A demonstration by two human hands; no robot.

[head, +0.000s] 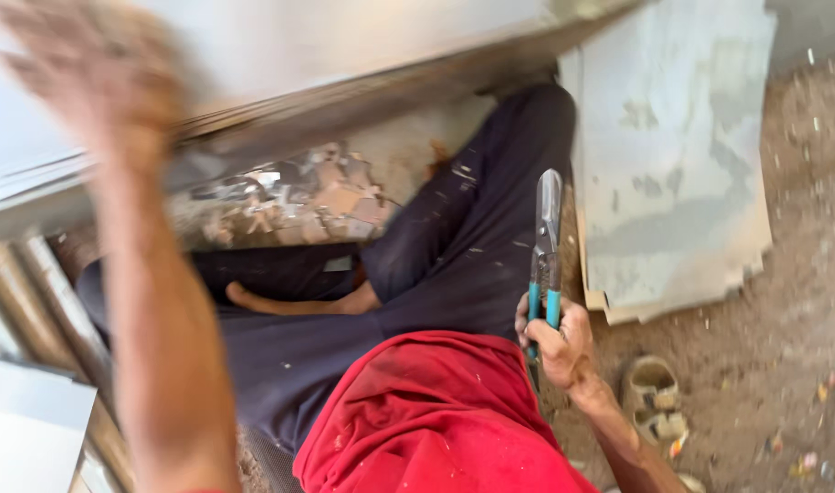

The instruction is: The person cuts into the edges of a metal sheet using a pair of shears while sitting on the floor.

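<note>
Item: tin snips (pixel 546 265), teal grips, blades shut and pointing away toward the far side, standing near-upright at centre right. Holder: right hand (pixel 558 342), fingers wrapped tight round both grips, squeezing them together, resting by the right thigh. Left hand (pixel 98 87), far left, raised and badly blurred; it seems to lie flat against the metal sheet (pixel 280 55) that crosses the far side, though whether the fingers are spread or curled I cannot tell. Under the sheet's edge: a heap of shiny offcuts (pixel 289 196) on the ground. Person seated, dark trousers (pixel 454 246), red shirt (pixel 435 420), bare foot (pixel 253 299) tucked at centre. Right of the snips: a stack of pale sheets (pixel 673 155) lying on the dirt; a sandal (pixel 653 402) near right. Handling note, as a judgement: steady the sheet with the left hand well away from its raw edge, let the grips open before bringing the blades to the metal, and keep the leg and foot clear of falling slivers.
</note>
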